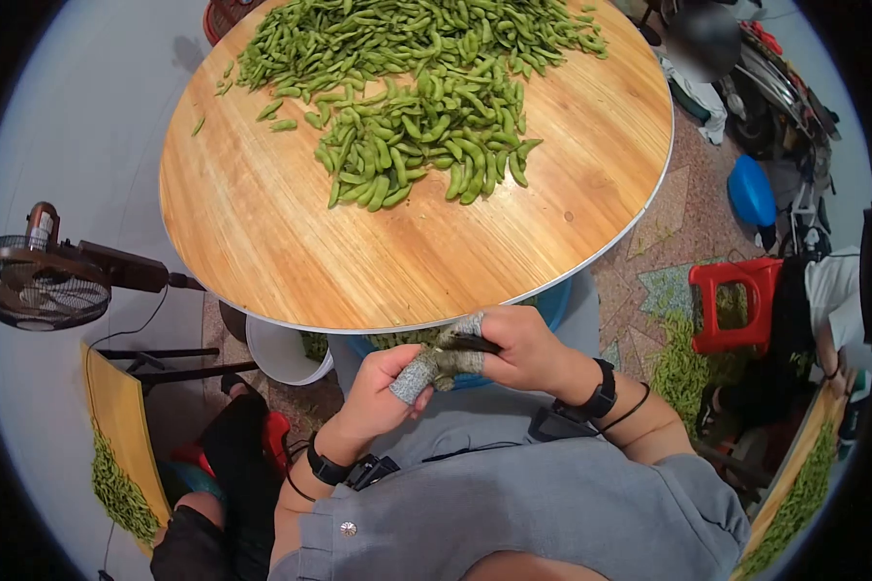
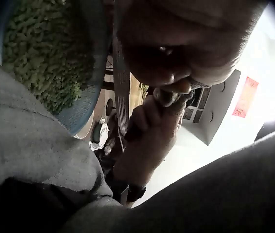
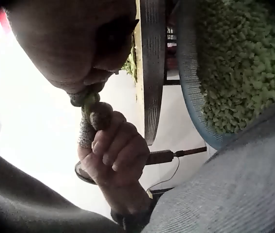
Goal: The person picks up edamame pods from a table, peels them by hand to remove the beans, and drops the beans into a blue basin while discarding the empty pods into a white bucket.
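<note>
Between the fingertips of both hands, a small green pod [image 3: 92, 97] shows in the right wrist view, mostly covered by fingers. My left hand [image 1: 383, 389] pinches it from one side with curled fingers. From the other side my right hand [image 1: 535, 352] pinches it, and a narrow dark thing [image 1: 475, 343] shows between its thumb and index finger; what it is, I cannot tell. Grey wrapping covers fingertips on both hands. Both hands are over my lap, just off the near edge of the round wooden table [image 1: 291, 232]. Green pods [image 1: 426, 131] lie heaped on that table.
Under the hands, a blue basket [image 2: 74, 116] holds many shelled green beans [image 2: 50, 53]. A white bucket [image 1: 286, 360] stands left of it. Further out are a fan [image 1: 44, 276], a red stool [image 1: 736, 329], pods on the floor [image 1: 683, 378] and people seated on both sides.
</note>
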Tool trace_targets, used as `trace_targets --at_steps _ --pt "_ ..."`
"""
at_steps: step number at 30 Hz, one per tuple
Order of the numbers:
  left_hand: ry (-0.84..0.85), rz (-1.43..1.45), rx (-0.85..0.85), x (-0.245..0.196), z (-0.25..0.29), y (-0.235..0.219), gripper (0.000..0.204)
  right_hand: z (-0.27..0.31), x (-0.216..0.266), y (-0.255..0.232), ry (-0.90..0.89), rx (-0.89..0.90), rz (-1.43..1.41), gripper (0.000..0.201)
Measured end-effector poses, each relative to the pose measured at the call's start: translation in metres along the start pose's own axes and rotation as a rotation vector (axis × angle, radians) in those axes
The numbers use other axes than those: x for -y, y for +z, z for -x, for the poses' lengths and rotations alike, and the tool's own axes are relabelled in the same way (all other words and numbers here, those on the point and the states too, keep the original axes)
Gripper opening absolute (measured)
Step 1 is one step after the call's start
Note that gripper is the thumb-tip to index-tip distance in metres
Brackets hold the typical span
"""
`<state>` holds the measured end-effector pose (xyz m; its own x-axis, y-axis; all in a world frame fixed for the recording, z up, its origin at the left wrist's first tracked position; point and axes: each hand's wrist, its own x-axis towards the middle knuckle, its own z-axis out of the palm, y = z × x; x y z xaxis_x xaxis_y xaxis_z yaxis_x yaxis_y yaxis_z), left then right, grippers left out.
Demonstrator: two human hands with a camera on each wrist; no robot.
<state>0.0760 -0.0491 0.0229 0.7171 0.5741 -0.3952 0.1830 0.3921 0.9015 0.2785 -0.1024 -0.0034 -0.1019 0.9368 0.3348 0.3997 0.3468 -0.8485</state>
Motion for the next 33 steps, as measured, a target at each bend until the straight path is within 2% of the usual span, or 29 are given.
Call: trace_targets --at_steps 3,5,6,8,9,11,15,16,17,18,19,20,22,26,27,29,30,31,32,33 --pt "0.118 -0.084 0.074 0.001 0.002 -0.001 0.012 0.0 0.003 -0.006 0.001 0.086 -0.032 0.016" --pt "0.168 0.024 0.195 0.003 0.001 -0.001 0.012 -0.002 0.007 -0.01 0.246 0.199 -0.329 0.019" --pt "0.176 0.028 0.193 0.005 0.0 -0.002 0.012 -0.001 0.005 -0.007 0.244 0.204 -0.322 0.019" --pt "0.105 0.179 0.208 0.009 -0.001 -0.003 0.013 0.004 -0.002 0.004 0.439 0.155 -0.528 0.026" --pt "0.108 0.183 0.216 0.011 0.0 -0.006 0.013 0.001 0.003 0.002 0.443 0.151 -0.52 0.026" --pt "0.15 -0.071 -0.073 0.015 0.005 -0.019 0.022 -0.008 0.017 -0.01 0.328 0.188 0.244 0.025" --pt "0.163 -0.17 -0.454 0.017 0.031 -0.054 0.013 -0.018 0.019 -0.023 0.23 0.105 0.213 0.024" --pt "0.148 -0.248 -0.573 0.021 0.039 -0.065 0.013 -0.027 0.017 -0.027 0.24 -0.032 0.253 0.025" --pt "0.23 -0.389 -0.669 0.034 0.046 -0.083 0.012 -0.037 0.014 -0.033 0.246 -0.17 0.292 0.027" --pt "0.313 -0.532 -0.764 0.046 0.049 -0.098 0.013 -0.05 0.007 -0.039 0.256 -0.218 0.404 0.026" --pt "0.291 -0.726 -0.871 0.04 0.055 -0.101 0.014 -0.063 -0.002 -0.045 0.265 -0.267 0.515 0.024" --pt "0.291 -0.725 -0.873 0.04 0.058 -0.107 0.014 -0.077 -0.015 -0.049 0.264 -0.266 0.516 0.024" --pt "0.034 -0.912 -1.0 0.043 0.065 -0.117 0.013 -0.099 -0.041 -0.051 0.421 -0.306 0.745 0.027" --pt "0.157 -1.003 -1.071 0.053 0.062 -0.131 0.015 -0.109 -0.048 -0.054 0.445 -0.235 0.752 0.028" --pt "0.149 -0.997 -1.075 0.053 0.062 -0.133 0.015 -0.105 -0.042 -0.054 0.398 -0.282 0.665 0.027" --pt "0.261 -1.339 -1.14 0.049 0.06 -0.137 0.018 -0.094 -0.039 -0.053 0.354 -0.321 0.579 0.025" --pt "0.256 -1.336 -1.139 0.042 0.056 -0.132 0.018 -0.087 -0.041 -0.053 0.362 -0.355 0.446 0.022" --pt "0.358 -1.204 -1.132 0.032 0.051 -0.12 0.019 -0.081 -0.04 -0.051 0.37 -0.389 0.311 0.019" --pt "0.456 -1.069 -1.121 0.022 0.045 -0.105 0.019 -0.076 -0.034 -0.047 0.372 -0.387 0.312 0.019" --pt "0.389 -0.887 -1.071 0.014 0.038 -0.086 0.018 -0.073 -0.024 -0.041 0.312 -0.422 0.241 0.015"
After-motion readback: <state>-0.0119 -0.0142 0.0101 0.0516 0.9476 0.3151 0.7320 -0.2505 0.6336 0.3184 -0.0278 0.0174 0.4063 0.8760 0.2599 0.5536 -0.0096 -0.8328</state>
